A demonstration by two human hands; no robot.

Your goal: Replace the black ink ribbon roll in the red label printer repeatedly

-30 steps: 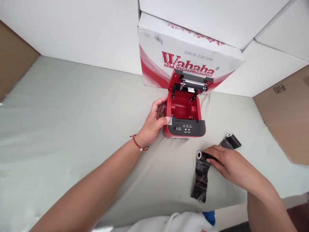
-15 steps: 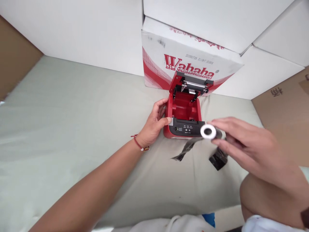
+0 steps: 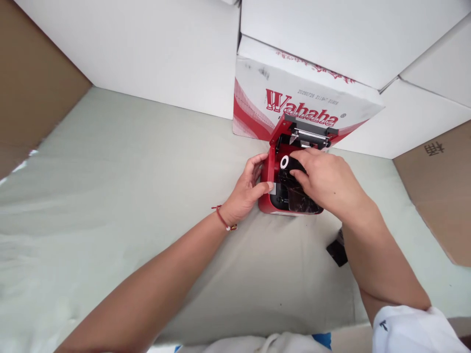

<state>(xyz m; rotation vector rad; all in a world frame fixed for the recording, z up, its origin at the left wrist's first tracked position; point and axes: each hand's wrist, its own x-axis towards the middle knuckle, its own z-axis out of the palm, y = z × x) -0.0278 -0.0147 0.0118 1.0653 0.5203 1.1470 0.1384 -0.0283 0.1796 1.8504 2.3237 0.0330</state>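
While the left hand grips the one red printer by its left wall, thumb on the grey tab, the right hand has a black film roll pinched between thumb and fingers, narrow grip. Count: two rolls, one in hand at the printer's bay, one spare roll on the cloth, partly behind the right forearm. Held roll's long axis runs left-right across the bay, white core end pointing left; far end hidden by the hand. Can't tell if it's seated or just above. One film tail drapes toward the wearer over the front panel. One lid, raised, just in front of one Wahaha box.
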